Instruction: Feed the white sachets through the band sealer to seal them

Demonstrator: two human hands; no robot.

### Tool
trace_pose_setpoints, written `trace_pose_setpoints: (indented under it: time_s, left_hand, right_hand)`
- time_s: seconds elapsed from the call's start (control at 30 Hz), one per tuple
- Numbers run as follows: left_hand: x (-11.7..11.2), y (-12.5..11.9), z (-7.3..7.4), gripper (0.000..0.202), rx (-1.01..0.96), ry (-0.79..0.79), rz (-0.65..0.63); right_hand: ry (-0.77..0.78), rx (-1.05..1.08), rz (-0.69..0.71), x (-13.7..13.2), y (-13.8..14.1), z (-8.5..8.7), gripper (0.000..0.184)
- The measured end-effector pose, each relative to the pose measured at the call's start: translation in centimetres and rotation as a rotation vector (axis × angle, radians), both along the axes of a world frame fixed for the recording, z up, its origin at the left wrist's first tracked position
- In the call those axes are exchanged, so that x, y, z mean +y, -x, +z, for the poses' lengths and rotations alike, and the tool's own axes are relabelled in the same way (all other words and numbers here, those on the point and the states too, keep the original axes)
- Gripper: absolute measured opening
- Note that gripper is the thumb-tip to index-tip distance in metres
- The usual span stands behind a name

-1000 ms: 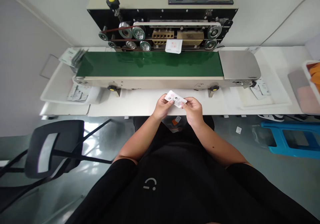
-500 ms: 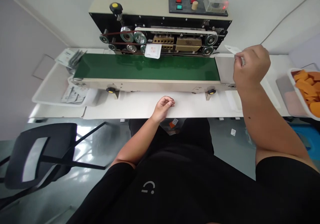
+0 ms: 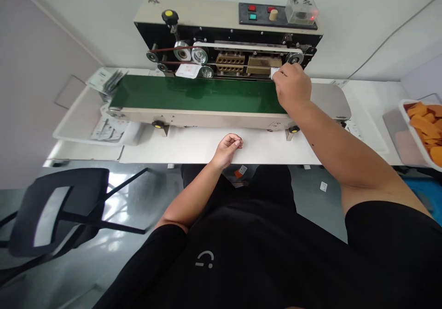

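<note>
- Head camera, looking down: the right hand (image 3: 293, 88) reaches out over the far right part of the green belt (image 3: 200, 95). Its grip is pinched together on a small white sachet (image 3: 274, 72), of which only a corner shows past the fingertips.
- That sachet is held against the lower edge of the sealing machine (image 3: 207, 16), just under the silver wheel (image 3: 294, 58) at the right end of its track.
- The left hand (image 3: 228, 147) rests at the near edge of the white counter (image 3: 269, 145), well apart from the right. Its grip is loosely closed, fingertips curled in to the thumb, with nothing to be seen in it.
- A second sachet (image 3: 188, 70) sits at the left end of the track, just beside the pulleys there and at the far edge of the belt.
- On top of the machine are a yellow knob (image 3: 168, 13), a dark control panel (image 3: 262, 15) with red and green buttons, and a clear box (image 3: 302, 10) with a red light on it.
- A bare metal plate (image 3: 331, 99) forms the right end of the conveyor, just beyond the right forearm.
- A white tray (image 3: 74, 125) lies under the left end of the belt, with a few flat packets (image 3: 107, 128) in it.
- At the far right edge of the counter stands a bin (image 3: 407, 120) of orange pieces (image 3: 424, 122).
- On the floor are a black chair (image 3: 62, 207) to the left and a few stray packets, one at (image 3: 323, 186).
</note>
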State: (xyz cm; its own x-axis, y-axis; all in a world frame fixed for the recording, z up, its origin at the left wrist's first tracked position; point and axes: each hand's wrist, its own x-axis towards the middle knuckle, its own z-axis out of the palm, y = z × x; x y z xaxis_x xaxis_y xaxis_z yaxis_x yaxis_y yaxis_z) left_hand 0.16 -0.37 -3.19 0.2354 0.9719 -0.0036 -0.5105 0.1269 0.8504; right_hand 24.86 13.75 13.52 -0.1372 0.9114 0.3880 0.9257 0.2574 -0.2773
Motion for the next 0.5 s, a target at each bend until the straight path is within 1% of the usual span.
trace_pose_setpoints:
  time_s: [0.07,0.13,0.2,0.27,0.33,0.37,0.43,0.47,0.5]
  left_hand:
    - [-0.1,0.1,0.0,0.045,0.0,0.007,0.005]
    - [-0.2,0.2,0.1,0.045,-0.002,0.018,0.015]
    - [-0.3,0.2,0.1,0.045,-0.005,0.024,0.019]
    - [-0.2,0.3,0.0,0.044,-0.011,0.021,0.015]
    - [-0.1,0.4,-0.1,0.042,-0.015,0.016,0.004]
    - [0.0,0.4,-0.1,0.041,-0.013,0.016,-0.001]
    - [0.2,0.3,-0.2,0.041,0.002,0.018,-0.008]
    - [0.2,0.3,-0.3,0.04,0.015,0.019,-0.009]
    - [0.3,0.3,-0.2,0.039,0.03,0.018,-0.009]
  right_hand:
    - [-0.034,0.063,0.018,-0.8,0.4,-0.1,0.005]
    - [-0.111,0.107,0.027,-2.5,-0.2,0.0,0.02]
    - [-0.213,0.144,0.005,-4.6,-2.2,0.1,0.037]
    - [-0.325,0.174,-0.082,-6.4,-6.2,0.0,0.044]
    - [-0.448,0.215,-0.234,-7.3,-11.8,-0.8,0.043]
    - [-0.472,0.241,-0.302,-7.5,-14.9,-1.4,0.042]
    - [-0.477,0.291,-0.436,-7.4,-20.7,-3.1,0.044]
    - [-0.424,0.303,-0.525,-7.3,-23.1,-3.9,0.047]
    - [-0.326,0.307,-0.604,-7.2,-25.0,-4.7,0.046]
